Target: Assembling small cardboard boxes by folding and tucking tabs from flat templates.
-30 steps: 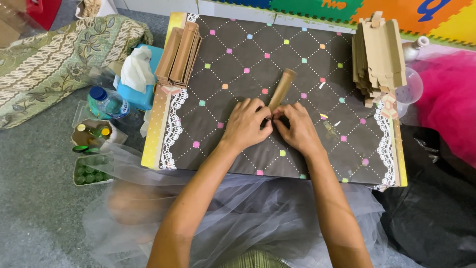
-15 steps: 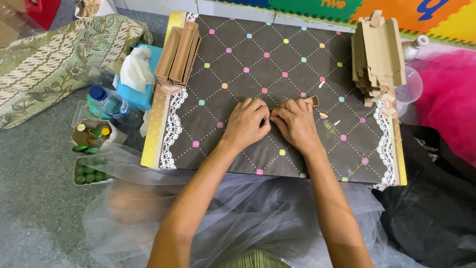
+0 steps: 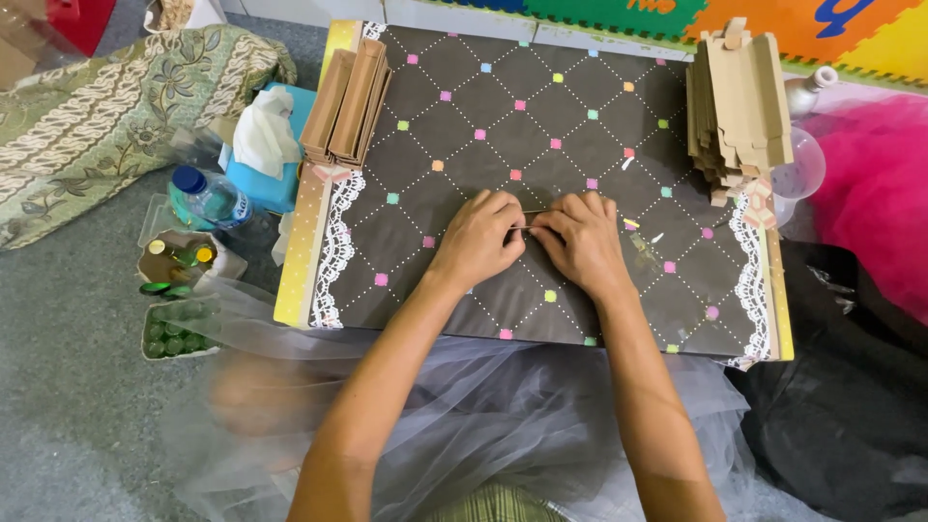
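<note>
My left hand (image 3: 480, 242) and my right hand (image 3: 582, 240) meet at the middle of a low table covered in dark cloth with coloured squares (image 3: 464, 126). Both pinch a small brown cardboard piece (image 3: 532, 212). Only its thin edge shows between my fingers; the hands hide the rest. A tall stack of flat brown cardboard blanks (image 3: 739, 106) stands at the table's far right. A few folded brown cardboard boxes (image 3: 346, 97) lie at the far left corner.
On the floor to the left are a blue tissue box (image 3: 280, 184), a water bottle (image 3: 208, 198) and a tray of small green bottles (image 3: 174, 329). Pink tulle (image 3: 870, 193) lies to the right and white tulle (image 3: 503, 406) covers my lap.
The brown cardboard piece pointed up and to the right from my hands a second ago. It has since been brought down between my fingers, and both hands have closed together over it.
</note>
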